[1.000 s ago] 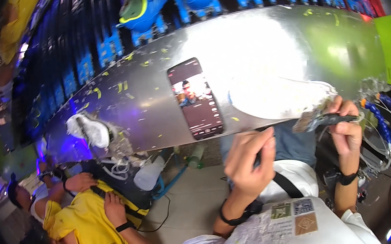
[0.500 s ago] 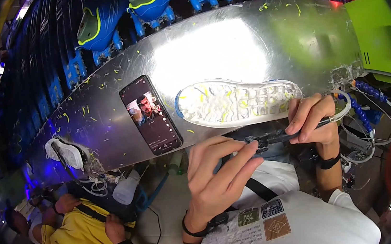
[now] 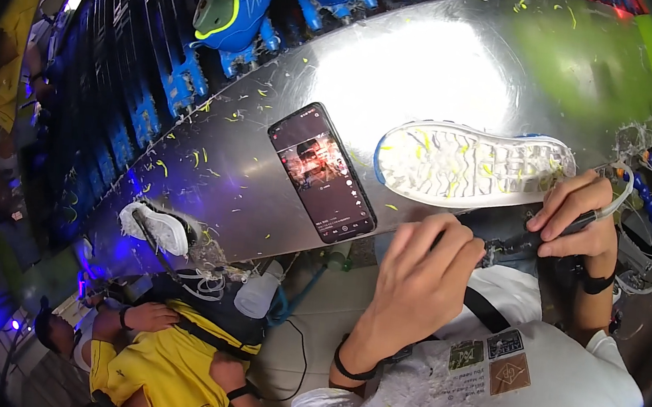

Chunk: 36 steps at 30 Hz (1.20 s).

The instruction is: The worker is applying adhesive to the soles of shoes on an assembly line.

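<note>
My right hand is closed around a slim black pen-shaped tool with a white cord at its back end. Most of the tool's front part is hard to make out against dark clothing. My left hand is raised beside it with the fingers curled in; a small dark bit shows at them, too little to name. Just beyond both hands lies a shoe, its white treaded sole facing up and a blue edge at the toe. Yellow-green shreds are scattered over the sole.
A phone playing a video lies on the metal table, left of the shoe. Blue shoes hang on a rack along the far edge. Another white-soled piece sits near left. A person in yellow works alongside.
My left hand has come away from the tool's front end and its fingers have curled in. The right hand keeps the tool. The whole view has shifted, moving the table's things rightward.
</note>
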### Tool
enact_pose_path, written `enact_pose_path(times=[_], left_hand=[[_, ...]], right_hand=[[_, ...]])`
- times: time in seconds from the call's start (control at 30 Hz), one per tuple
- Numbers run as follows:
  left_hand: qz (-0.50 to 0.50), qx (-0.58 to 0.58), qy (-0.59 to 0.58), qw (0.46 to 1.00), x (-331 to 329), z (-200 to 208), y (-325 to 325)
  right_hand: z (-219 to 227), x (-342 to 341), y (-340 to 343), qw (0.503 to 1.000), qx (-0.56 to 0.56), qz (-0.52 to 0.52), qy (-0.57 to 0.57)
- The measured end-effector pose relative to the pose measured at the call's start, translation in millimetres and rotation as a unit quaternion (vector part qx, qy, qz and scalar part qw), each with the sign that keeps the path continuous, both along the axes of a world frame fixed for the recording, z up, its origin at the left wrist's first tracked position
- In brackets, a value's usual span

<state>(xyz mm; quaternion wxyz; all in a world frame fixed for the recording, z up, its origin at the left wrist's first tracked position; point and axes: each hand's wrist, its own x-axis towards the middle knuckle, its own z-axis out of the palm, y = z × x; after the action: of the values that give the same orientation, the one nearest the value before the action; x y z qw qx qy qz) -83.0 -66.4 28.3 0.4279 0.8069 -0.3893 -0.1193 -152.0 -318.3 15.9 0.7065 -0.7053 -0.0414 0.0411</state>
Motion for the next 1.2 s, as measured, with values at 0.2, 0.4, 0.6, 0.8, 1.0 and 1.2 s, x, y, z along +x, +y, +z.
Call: enact_pose_path(times=[0.2,0.4,0.6,0.8,1.0,1.2], left_hand=[[-0.022,-0.003,0.086,0.996,-4,-3,9],[0.000,-0.008,0.137,0.991,-12,-8,10],[0.001,-0.013,0.120,0.993,-17,-10,6],[-0.007,-0.003,0.111,0.994,-21,-9,6],[-0.010,-0.007,0.084,0.996,-21,-7,0],[-0.016,-0.016,0.052,0.998,-21,-7,-10]], right_hand=[[-4,2,1,0.999,0.027,0.029,0.002],[-5,2,2,0.999,0.031,0.022,0.007],[-2,0,-3,0.999,0.030,0.015,0.014],[-2,-6,-4,1.000,0.019,0.012,0.013],[4,-7,-10,1.000,0.007,0.006,-0.005],[5,-15,-18,0.999,-0.013,-0.021,-0.023]])
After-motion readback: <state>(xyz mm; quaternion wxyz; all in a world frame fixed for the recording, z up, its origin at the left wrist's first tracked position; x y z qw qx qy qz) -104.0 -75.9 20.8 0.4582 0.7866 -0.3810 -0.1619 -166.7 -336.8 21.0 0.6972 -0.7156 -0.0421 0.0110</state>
